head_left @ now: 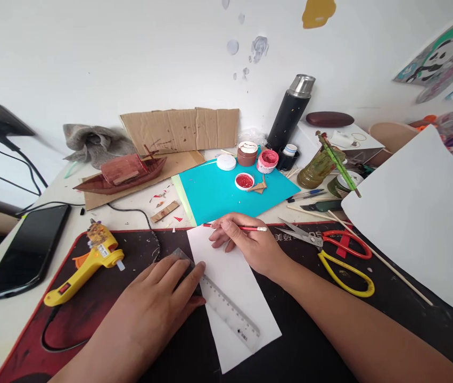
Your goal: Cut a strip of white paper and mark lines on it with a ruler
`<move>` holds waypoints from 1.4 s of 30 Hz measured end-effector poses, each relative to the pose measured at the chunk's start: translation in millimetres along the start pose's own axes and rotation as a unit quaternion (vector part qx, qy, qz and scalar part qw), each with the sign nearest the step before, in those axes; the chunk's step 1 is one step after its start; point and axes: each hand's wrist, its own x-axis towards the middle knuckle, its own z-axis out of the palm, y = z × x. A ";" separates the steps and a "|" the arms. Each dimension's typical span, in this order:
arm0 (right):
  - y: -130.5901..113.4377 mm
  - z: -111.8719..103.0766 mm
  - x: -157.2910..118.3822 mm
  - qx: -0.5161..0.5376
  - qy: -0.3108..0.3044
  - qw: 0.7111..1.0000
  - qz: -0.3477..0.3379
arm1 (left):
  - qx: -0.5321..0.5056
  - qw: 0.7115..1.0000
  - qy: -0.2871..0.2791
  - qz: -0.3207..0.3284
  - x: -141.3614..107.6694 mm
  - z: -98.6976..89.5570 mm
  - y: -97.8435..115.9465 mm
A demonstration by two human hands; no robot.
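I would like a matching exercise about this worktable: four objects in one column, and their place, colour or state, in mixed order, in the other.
Column 1
1. Pencil
2. Clear ruler
3. Hot glue gun
4. Scissors

Column 2
A. Blades apart, one handle loop red, the other yellow
B. Partly under the left hand, partly on white paper
C. Yellow body, between the smartphone and the left hand
D. Held in the right hand

Pairs: 1-D, 2-B, 3-C, 4-A

"硕美" on the mat (302, 356), rightward of the right fingers (226, 226), lettering partly hidden by scissors (317, 241); beside the left fingers (188, 279), the ruler's (230, 311) figures blur; left of them, the glue gun's (86, 269) label (102, 249) is illegible.
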 end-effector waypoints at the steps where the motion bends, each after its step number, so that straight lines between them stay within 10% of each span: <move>1: -0.1 0.3 0.0 -0.001 0.001 1.000 0.001 | 0.002 1.000 0.000 -0.001 0.0 0.2 0.3; 42: -4.5 -1.2 2.7 0.038 0.009 0.999 0.003 | -0.088 0.994 0.001 0.061 1.7 17.3 22.6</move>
